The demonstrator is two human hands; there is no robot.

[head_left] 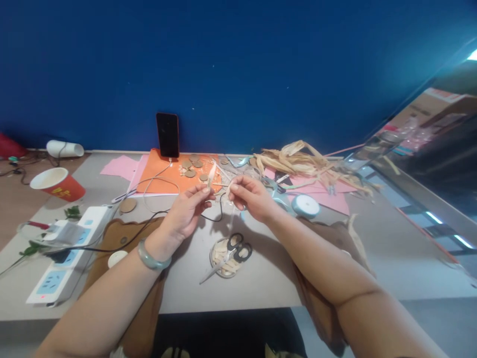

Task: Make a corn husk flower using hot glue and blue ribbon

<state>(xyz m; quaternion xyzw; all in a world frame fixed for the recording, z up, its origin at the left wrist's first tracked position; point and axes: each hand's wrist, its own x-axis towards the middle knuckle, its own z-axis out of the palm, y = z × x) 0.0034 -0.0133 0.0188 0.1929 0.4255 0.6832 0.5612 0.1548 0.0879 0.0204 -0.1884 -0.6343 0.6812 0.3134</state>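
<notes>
My left hand (190,206) is closed in a pinch on a pale, petal-shaped piece of dried husk (212,174), which points upward. Close beside it, my right hand (250,196) pinches too; a thin whitish strand (233,215) seems to hang below its fingertips, but what they grip is too small to make out. Both hands are raised over the table. Below them, scissors (226,256) with black handles lie across a round dish (212,262) of cut pale pieces. A pile of dried husks (298,161) lies beyond my right hand.
A phone (168,135) leans on the blue wall behind orange paper (156,174) with cardboard discs. At left are a power strip (55,278), a red paper cup (61,184) and cables. A ribbon roll (305,205) sits at right. Brown padded pieces (122,233) lie under both forearms.
</notes>
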